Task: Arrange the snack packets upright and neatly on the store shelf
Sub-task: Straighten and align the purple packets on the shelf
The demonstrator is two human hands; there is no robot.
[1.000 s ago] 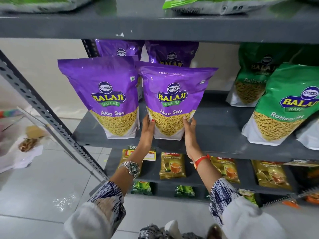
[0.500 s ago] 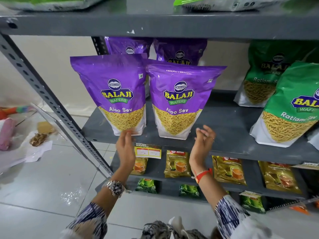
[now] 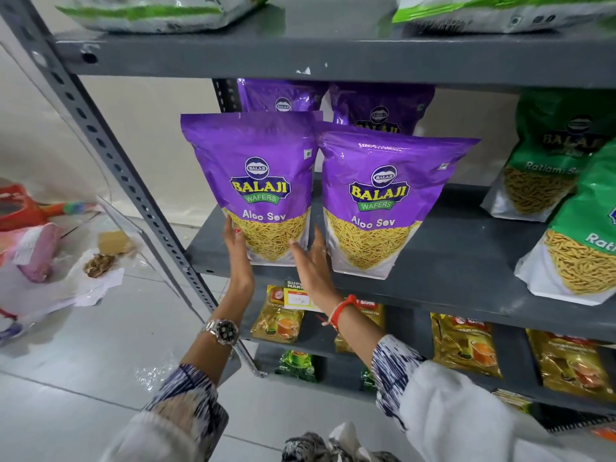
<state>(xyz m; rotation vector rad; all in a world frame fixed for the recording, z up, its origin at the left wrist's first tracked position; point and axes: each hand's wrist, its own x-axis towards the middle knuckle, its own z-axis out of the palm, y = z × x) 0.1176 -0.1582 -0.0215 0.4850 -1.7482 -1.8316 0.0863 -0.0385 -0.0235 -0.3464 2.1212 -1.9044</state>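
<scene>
Two purple Aloo Sev packets stand upright side by side at the front of the grey middle shelf [image 3: 450, 248]. My left hand [image 3: 238, 251] grips the lower left edge of the left purple packet [image 3: 256, 161]. My right hand [image 3: 311, 265] holds its lower right corner, thumb on the front and fingers in the gap beside the right purple packet [image 3: 383, 155]. Two more purple packets [image 3: 283, 95] stand behind them, mostly hidden.
Green Ratlami Sev packets [image 3: 550, 145] stand at the right of the same shelf. A perforated grey post [image 3: 110, 155] slants down the left. Tea packets [image 3: 278, 321] and a price tag [image 3: 296, 296] fill the shelf below. Bags and paper [image 3: 33, 245] lie on the floor at left.
Both hands let go of the right purple packet, drew back open, then moved left and closed on the base of the left purple packet. The view shifted left.
</scene>
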